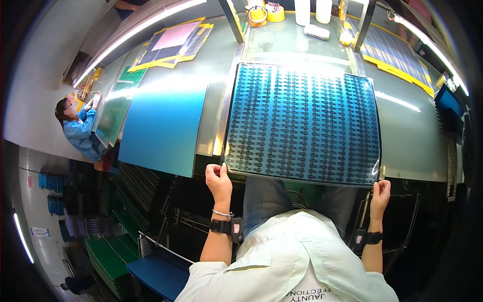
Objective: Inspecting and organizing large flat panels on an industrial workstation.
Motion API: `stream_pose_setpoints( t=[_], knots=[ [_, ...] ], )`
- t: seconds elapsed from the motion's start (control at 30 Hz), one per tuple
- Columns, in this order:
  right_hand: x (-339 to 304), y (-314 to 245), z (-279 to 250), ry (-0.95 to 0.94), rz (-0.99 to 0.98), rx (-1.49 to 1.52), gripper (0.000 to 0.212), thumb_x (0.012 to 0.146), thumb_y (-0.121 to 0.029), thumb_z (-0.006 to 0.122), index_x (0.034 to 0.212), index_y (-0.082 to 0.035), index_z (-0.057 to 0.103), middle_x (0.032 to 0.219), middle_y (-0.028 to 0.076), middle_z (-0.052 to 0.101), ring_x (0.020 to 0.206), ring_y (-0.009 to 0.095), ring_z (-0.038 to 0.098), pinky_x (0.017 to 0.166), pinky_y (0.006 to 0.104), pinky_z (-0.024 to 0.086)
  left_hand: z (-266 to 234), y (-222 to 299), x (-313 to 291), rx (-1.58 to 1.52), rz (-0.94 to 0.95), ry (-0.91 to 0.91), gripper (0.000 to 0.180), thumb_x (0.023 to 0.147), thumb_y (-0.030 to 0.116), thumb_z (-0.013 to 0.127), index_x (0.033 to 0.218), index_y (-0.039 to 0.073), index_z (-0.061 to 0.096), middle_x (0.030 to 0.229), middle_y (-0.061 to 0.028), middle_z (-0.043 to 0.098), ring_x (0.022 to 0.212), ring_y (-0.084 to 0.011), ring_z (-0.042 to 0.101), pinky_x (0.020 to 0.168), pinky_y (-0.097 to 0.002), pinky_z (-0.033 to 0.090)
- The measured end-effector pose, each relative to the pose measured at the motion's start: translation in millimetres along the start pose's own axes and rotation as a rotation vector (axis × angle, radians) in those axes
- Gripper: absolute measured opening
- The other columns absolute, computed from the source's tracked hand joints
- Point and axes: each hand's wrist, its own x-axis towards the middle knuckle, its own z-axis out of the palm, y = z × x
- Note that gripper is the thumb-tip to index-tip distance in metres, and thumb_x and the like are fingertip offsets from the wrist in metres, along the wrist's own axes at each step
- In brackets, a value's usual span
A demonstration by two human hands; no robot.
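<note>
A large blue sheet with rows of dark repeated patterns (302, 126) lies in front of me, partly over a lit glass worktop (282, 43), its near edge reaching past the bench edge. My left hand (219, 182) pinches the near left corner between thumb and fingers. At the near right corner, my right hand (381, 194) grips the sheet the same way. A glossy, clear layer shows at its near edge; whether it is a separate film I cannot tell. To the left lies a plain blue panel (163, 126), apart from both hands.
Yellow-edged sheets (173, 43) lie at back left, more (395, 50) at back right. Tape rolls (257, 16), white bottles (302, 12) and a white case (316, 32) stand at the back between upright posts (232, 21). A co-worker (79, 128) works at far left. Racked green panels (108, 256) stand lower left.
</note>
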Motion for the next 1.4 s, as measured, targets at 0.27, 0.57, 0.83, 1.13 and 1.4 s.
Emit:
stream_pose_setpoints(
  t=[0.27,0.57,0.83,1.13,1.4],
  knots=[
    [-1,-10,-20,0.029,0.055,-0.039,0.014,0.086,-0.002,0.056,0.098,-0.004,0.049,0.074,-0.002,0.040,0.064,0.006,0.040,0.057,0.0210,0.037,11,6,-4,-0.622,-0.506,-0.346,0.029,0.093,0.021,0.049,0.072,0.002,0.053,0.061,-0.0045,0.055,0.050,-0.0107,0.049,0.047,-0.0247,0.037],
    [148,-43,27,-0.100,-0.715,-0.946,0.042,0.076,-0.006,0.050,0.117,-0.011,0.057,0.120,0.011,0.049,0.120,0.036,0.039,0.098,0.0471,0.032,-2,4,-16,-0.533,-0.494,-0.414,0.029,0.093,0.018,0.050,0.069,0.002,0.050,0.056,-0.0035,0.053,0.047,-0.0092,0.049,0.044,-0.0223,0.039],
    [288,-21,89,-0.185,-0.390,-1.114,0.042,0.084,-0.011,0.043,0.126,-0.011,0.050,0.130,0.011,0.044,0.129,0.035,0.032,0.102,0.0525,0.029,-25,39,17,0.291,0.345,-0.237,0.047,0.066,0.012,0.073,0.107,0.002,0.053,0.107,-0.0151,0.049,0.105,-0.0354,0.045,0.093,-0.0434,0.035],
    [306,-6,105,-0.188,-0.559,-1.349,0.041,0.083,-0.012,0.047,0.120,0.005,0.052,0.130,0.017,0.046,0.127,0.032,0.037,0.100,0.0487,0.032,132,92,155,0.341,0.818,-0.421,0.057,0.084,0.038,0.058,0.127,0.002,0.047,0.136,-0.0111,0.043,0.128,-0.0348,0.033,0.100,-0.0524,0.029],
    [296,1,101,-0.142,-0.660,-1.270,0.043,0.082,-0.009,0.047,0.123,0.005,0.047,0.130,0.016,0.045,0.121,0.032,0.041,0.097,0.0432,0.036,204,100,204,0.487,0.560,-0.376,0.061,0.089,0.048,0.044,0.132,0.004,0.043,0.141,-0.0089,0.039,0.134,-0.0312,0.025,0.104,-0.0564,0.023]
  ],
)
